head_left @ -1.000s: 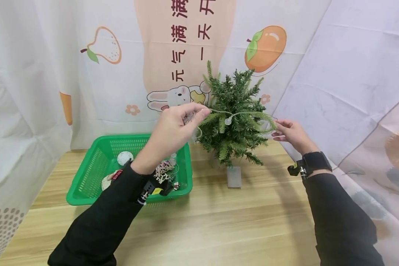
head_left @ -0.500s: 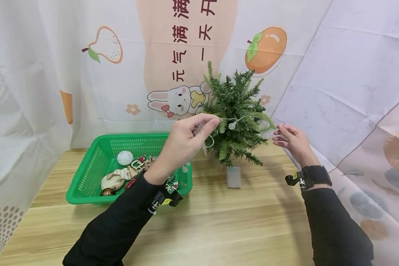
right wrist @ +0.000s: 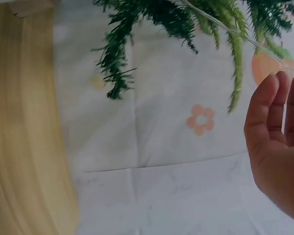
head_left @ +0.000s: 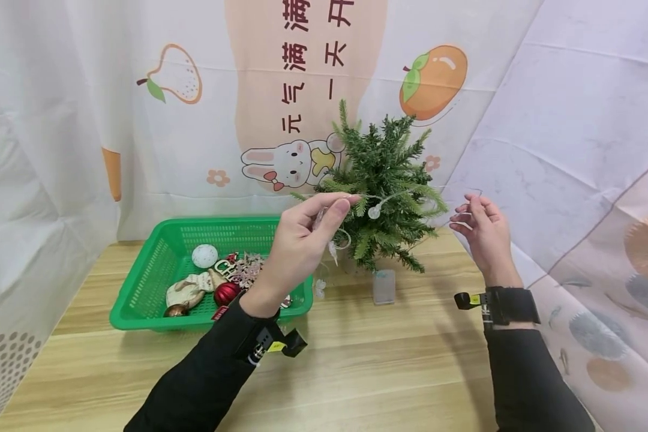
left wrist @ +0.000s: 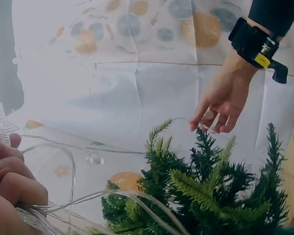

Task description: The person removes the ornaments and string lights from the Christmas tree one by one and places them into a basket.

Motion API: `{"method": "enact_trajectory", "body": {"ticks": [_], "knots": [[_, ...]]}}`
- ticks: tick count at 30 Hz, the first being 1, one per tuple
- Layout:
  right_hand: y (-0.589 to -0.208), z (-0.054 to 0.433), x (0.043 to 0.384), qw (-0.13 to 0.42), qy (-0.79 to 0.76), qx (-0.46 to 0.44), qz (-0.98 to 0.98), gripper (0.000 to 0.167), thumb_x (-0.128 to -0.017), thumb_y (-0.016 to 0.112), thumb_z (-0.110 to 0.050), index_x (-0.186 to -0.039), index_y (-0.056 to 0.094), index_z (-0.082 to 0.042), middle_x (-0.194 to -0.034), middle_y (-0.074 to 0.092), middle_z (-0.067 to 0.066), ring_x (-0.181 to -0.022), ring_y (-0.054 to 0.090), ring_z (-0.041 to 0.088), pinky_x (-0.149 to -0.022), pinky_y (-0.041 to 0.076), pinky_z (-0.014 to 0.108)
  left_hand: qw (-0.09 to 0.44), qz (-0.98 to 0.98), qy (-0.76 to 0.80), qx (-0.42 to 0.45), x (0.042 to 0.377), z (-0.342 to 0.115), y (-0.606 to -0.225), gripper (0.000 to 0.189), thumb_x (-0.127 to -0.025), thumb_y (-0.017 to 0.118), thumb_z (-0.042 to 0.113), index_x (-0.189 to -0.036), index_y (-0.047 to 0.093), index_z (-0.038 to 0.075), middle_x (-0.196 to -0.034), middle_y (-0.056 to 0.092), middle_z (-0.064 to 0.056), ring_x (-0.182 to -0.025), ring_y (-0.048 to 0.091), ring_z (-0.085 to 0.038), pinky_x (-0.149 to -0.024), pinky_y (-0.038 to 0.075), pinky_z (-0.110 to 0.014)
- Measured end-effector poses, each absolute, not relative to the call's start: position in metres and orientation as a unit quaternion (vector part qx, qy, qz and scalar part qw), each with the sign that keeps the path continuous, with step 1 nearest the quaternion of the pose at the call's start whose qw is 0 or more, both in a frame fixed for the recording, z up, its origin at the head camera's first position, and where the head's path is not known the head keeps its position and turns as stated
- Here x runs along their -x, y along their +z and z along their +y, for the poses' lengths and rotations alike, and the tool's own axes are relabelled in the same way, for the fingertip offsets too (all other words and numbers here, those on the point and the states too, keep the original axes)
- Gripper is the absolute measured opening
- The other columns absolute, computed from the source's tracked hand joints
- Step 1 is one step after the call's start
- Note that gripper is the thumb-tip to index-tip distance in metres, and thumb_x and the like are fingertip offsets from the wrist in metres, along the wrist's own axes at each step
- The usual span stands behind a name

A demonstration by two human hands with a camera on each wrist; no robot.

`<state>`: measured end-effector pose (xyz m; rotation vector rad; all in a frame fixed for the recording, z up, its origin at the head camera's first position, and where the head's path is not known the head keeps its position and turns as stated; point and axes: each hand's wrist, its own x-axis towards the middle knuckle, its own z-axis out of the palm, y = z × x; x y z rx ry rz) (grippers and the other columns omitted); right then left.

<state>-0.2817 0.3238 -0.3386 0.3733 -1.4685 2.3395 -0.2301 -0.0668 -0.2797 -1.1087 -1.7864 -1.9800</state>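
Observation:
A clear string of lights [head_left: 374, 212] runs across the front of a small artificial fir tree [head_left: 383, 174] between my two hands. My left hand [head_left: 309, 235], left of the tree, grips the bundled part, with loops and a pointed clear piece dangling below. A clear star [left wrist: 1, 127] pokes out above those fingers in the left wrist view. To the right of the branches, my right hand [head_left: 488, 240] pinches the thin wire at its fingertips. In the right wrist view the wire [right wrist: 235, 34] slants past the green twigs to that hand [right wrist: 277, 132].
On the wooden table [head_left: 356, 372], a green basket [head_left: 210, 221] at left holds a white speckled ball [head_left: 204, 256], a red ball [head_left: 227, 294] and other ornaments. A pale rectangular piece [head_left: 384, 287] lies before the tree. Printed curtains [head_left: 183, 150] hang behind and at the sides.
My left hand has come down and to the right, then slightly back left. My right hand has moved a little right and its fingertips up, drawing the wire out past the branches.

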Motion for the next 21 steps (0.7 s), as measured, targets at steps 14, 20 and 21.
{"method": "enact_trajectory", "body": {"ticks": [14, 20, 21], "knots": [[-0.315, 0.283, 0.26, 0.152, 0.678, -0.161, -0.701, 0.025, -0.102, 0.06, -0.004, -0.126, 0.065, -0.006, -0.076, 0.066, 0.005, -0.061, 0.064, 0.014, -0.062, 0.058, 0.024, 0.074, -0.609, -0.71, 0.346, 0.211, -0.067, -0.316, 0.025, -0.106, 0.057, 0.024, -0.125, 0.072, 0.016, -0.055, 0.03, -0.002, -0.044, 0.025, -0.017, -0.044, 0.024, -0.03], [-0.311, 0.281, 0.266, 0.142, 0.69, -0.134, -0.697, 0.021, -0.102, 0.063, -0.01, -0.121, 0.068, -0.003, -0.08, 0.068, 0.005, -0.061, 0.065, 0.014, -0.062, 0.058, 0.024, 0.064, -0.614, -0.706, 0.347, 0.21, -0.068, -0.327, 0.025, -0.106, 0.057, 0.021, -0.124, 0.072, 0.012, -0.067, 0.042, -0.004, -0.045, 0.028, -0.017, -0.043, 0.024, -0.029], [-0.309, 0.281, 0.267, 0.139, 0.699, -0.13, -0.689, 0.02, -0.102, 0.063, -0.011, -0.119, 0.069, -0.003, -0.082, 0.067, 0.004, -0.062, 0.064, 0.013, -0.061, 0.058, 0.024, 0.062, -0.615, -0.706, 0.346, 0.21, -0.067, -0.328, 0.025, -0.107, 0.057, 0.021, -0.124, 0.072, 0.012, -0.069, 0.043, -0.004, -0.044, 0.027, -0.017, -0.042, 0.023, -0.029]]}}
